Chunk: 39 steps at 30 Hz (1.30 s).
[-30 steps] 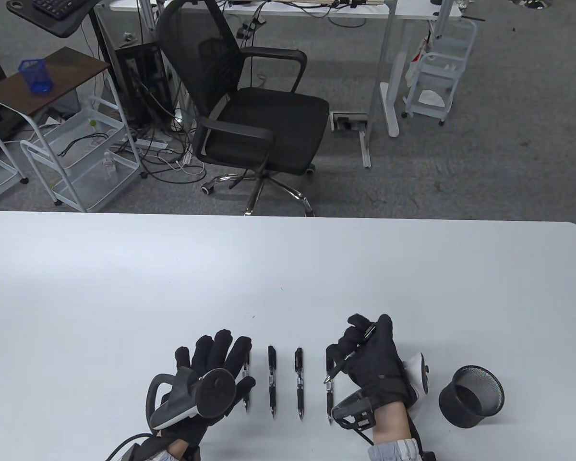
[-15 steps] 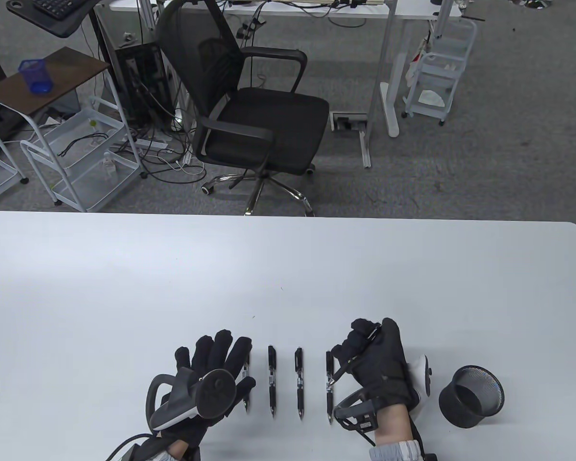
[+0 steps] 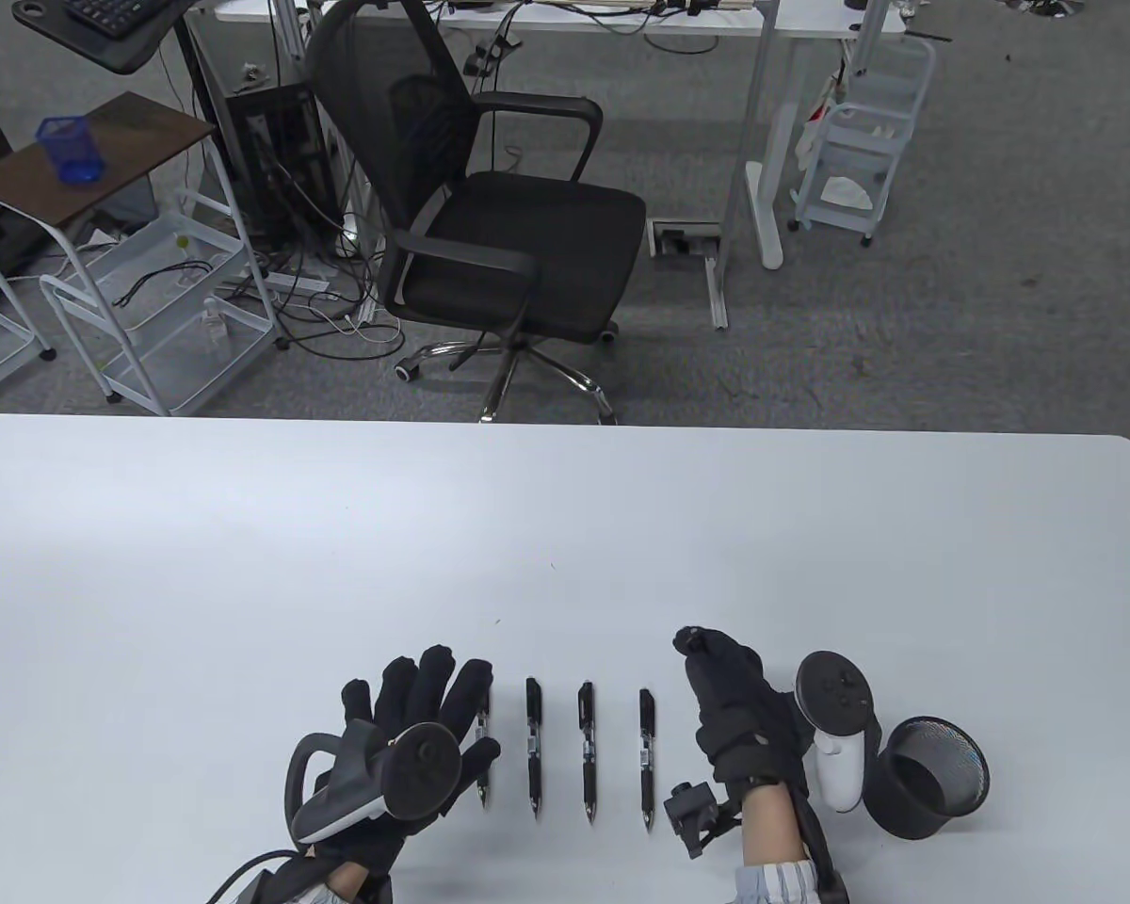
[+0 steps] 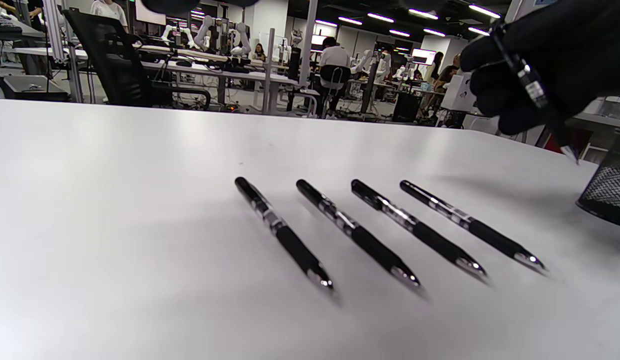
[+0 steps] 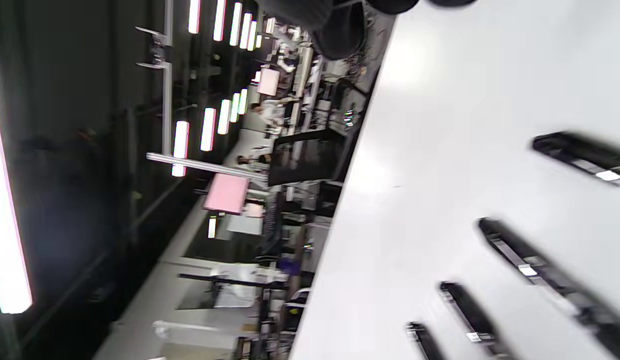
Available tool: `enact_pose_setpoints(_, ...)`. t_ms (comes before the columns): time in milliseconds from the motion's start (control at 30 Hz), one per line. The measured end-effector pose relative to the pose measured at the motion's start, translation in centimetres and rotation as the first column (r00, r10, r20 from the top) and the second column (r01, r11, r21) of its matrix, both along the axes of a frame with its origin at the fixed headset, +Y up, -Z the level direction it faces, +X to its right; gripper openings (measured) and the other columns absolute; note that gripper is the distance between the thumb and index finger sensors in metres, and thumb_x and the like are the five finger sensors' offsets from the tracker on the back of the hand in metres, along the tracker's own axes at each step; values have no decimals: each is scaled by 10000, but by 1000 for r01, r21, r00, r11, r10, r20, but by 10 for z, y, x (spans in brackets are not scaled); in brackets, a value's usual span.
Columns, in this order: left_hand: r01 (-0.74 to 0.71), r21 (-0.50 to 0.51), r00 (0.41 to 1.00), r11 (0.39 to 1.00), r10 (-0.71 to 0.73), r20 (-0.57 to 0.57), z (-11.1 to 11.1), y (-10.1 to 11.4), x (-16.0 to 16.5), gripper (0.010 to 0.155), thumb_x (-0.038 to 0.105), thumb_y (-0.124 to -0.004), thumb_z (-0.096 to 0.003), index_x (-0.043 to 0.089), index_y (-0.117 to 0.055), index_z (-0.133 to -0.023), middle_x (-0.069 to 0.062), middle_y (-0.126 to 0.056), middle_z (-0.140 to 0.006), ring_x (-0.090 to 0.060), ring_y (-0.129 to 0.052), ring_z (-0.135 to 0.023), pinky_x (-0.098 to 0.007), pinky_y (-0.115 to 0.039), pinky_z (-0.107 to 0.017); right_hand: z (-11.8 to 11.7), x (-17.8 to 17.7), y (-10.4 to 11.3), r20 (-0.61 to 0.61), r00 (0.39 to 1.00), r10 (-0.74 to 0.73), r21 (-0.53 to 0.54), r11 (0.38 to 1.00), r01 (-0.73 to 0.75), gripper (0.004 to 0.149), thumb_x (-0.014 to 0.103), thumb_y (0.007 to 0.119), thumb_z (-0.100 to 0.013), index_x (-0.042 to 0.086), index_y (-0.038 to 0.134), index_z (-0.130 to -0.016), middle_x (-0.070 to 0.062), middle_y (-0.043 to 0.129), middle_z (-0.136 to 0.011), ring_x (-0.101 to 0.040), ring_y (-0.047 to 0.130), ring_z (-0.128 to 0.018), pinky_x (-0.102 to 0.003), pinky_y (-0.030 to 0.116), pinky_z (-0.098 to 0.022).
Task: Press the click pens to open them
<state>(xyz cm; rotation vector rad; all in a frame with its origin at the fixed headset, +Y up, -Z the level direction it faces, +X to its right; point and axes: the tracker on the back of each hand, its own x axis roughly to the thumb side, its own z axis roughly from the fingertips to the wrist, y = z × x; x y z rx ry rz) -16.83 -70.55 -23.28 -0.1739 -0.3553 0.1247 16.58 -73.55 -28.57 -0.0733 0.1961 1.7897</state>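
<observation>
Several black click pens (image 3: 587, 753) lie side by side on the white table (image 3: 565, 527), tips toward me; they also show in the left wrist view (image 4: 360, 235) and the right wrist view (image 5: 535, 275). My left hand (image 3: 424, 683) rests flat with fingers spread, its right edge over the leftmost pen (image 3: 482, 753). My right hand (image 3: 720, 683) is raised just right of the row and grips another pen. In the table view the hand hides it. In the left wrist view this held pen (image 4: 532, 90) slants with its tip down, near the cup.
A black mesh pen cup (image 3: 928, 777) stands right of my right hand, its rim also in the left wrist view (image 4: 607, 192). An office chair (image 3: 499, 217) and carts stand beyond the table's far edge.
My right hand has rolled over and shifted right toward the cup; its tracker now faces up and the held pen is hidden in the table view. My left hand and the row have not moved.
</observation>
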Motion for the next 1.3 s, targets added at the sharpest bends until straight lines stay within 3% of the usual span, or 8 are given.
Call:
enact_pose_setpoints(167,-3,0,1000,1000,3,1,0,0,0,690,577,-487,-710,277,-197,-1259,-224,-243,-1321,-599,-364,-1166,-815,-307,-755,-2,-1,-12,29,968,248,-98,965,-244,475,102,614,-673,-67,626,-1117,-341,458,-987,-600,385,-831,-746,320,-615)
enact_pose_setpoints(333,-3,0,1000,1000,3,2,0,0,0,691,577,-488,-709,277,-196,-1259,-225,-242,-1321,-598,-364,-1166,-814,-306,-757,-4,-5,-24,63,899,433,-142,896,-421,516,128,673,-659,-81,641,-1130,-299,657,-933,-496,645,-748,-626,550,-617)
enact_pose_setpoints(567,-3,0,1000,1000,3,4,1,0,0,691,578,-486,-709,276,-196,-1259,-222,-240,-1322,-597,-362,-1167,-813,-308,-757,-9,-12,-42,39,701,712,-172,696,-697,567,174,774,-621,-56,652,-1124,-238,856,-849,-404,848,-642,-512,725,-558)
enact_pose_setpoints(833,-8,0,1000,1000,8,6,1,0,0,689,578,-486,-710,279,-198,-1259,-223,-239,-1322,-596,-363,-1167,-812,-310,-759,-12,-21,-59,-27,538,843,-184,525,-831,553,186,787,-617,-41,685,-1110,-276,767,-951,-317,881,-655,-468,757,-574)
enact_pose_setpoints(1300,-7,0,1000,1000,7,4,1,0,0,690,577,-487,-710,277,-197,-1260,-224,-240,-1321,-597,-361,-1166,-813,-309,-758,-11,-29,-63,-4,385,923,-189,378,-906,542,241,809,-609,-29,729,-1072,-209,830,-857,-284,885,-614,-477,751,-563)
